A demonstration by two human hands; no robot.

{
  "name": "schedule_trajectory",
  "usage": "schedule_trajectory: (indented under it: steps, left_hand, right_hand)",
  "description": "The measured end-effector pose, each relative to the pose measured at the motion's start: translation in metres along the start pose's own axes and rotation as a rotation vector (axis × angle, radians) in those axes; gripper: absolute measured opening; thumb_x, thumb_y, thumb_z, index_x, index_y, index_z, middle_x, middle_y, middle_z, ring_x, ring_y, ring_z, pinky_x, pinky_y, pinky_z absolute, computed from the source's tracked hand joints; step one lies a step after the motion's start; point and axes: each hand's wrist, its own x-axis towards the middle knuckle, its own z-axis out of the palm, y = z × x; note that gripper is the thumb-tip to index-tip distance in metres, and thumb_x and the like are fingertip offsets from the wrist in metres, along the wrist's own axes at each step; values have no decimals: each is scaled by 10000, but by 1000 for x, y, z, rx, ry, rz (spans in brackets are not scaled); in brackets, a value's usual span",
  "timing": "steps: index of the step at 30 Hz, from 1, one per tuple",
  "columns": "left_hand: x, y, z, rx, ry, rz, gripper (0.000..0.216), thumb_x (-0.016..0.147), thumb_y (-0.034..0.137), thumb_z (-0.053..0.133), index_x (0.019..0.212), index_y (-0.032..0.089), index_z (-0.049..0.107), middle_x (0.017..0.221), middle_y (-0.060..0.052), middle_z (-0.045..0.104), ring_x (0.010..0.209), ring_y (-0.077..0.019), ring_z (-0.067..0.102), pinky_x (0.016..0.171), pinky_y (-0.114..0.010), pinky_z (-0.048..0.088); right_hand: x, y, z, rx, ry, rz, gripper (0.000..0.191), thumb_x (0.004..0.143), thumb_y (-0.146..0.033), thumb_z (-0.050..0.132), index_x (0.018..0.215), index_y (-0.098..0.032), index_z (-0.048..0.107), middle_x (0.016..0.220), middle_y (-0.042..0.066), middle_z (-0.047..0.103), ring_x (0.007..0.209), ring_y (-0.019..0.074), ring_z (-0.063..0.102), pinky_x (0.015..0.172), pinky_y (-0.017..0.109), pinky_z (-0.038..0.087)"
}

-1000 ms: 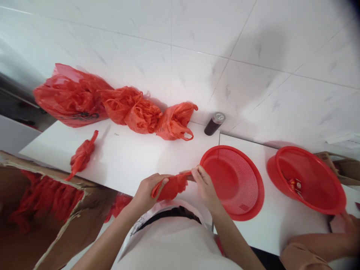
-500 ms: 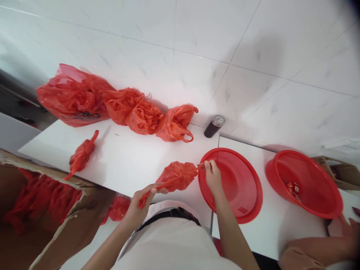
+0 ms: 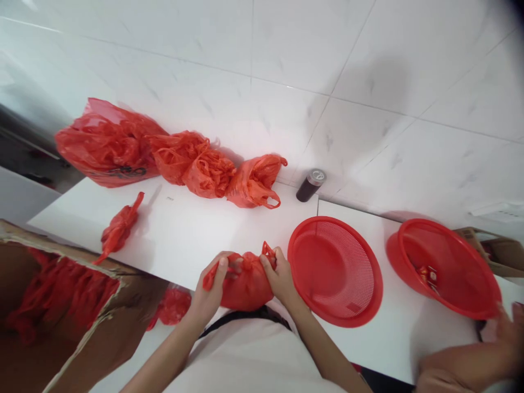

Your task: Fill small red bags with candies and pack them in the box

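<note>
Both my hands hold a small red plastic bag [image 3: 245, 286] at the near edge of the white table [image 3: 192, 229]. My left hand [image 3: 210, 286] pinches one handle strip at the bag's left side. My right hand [image 3: 278, 275] pinches the other strip at the bag's top right. The two strips meet close together over the bundle's top. The bag is bunched into a round bundle against my body. Just right of my right hand lies a red mesh basket [image 3: 334, 270].
Several full red bags [image 3: 172, 161] line the wall, and one twisted red bag [image 3: 118, 229] lies at the left. A cardboard box [image 3: 69, 311] of red bags stands lower left. A dark can [image 3: 310, 185] and a second red basket [image 3: 448, 267] are farther right. Another person's hand [image 3: 501, 333] shows at lower right.
My hands had pulled the bag's handles apart half a second ago. Now they have come back together on top of the bundle, close to my body.
</note>
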Motion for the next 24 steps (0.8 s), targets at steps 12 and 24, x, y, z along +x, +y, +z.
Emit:
schedule_trajectory:
  steps: [12,24]
  left_hand:
    - [6,-30,-3,285,-105,77,377,956,441,432,1146,218,670,1146,-62,708,1074,-221,641,959,-339,482]
    - [-14,-32,-26,579,-244,-139,409,968,444,339,1057,261,694,949,-30,744,870,-224,672,784,-312,487]
  right_hand:
    - [-20,-12,-1,371,-72,195,403,860,-512,568,712,-235,315,613,-86,311,541,91,268,492,223,261]
    - [-42,28,-15,-142,-74,183,358,898,-465,470,686,-237,294,555,-82,342,538,118,338,528,239,264]
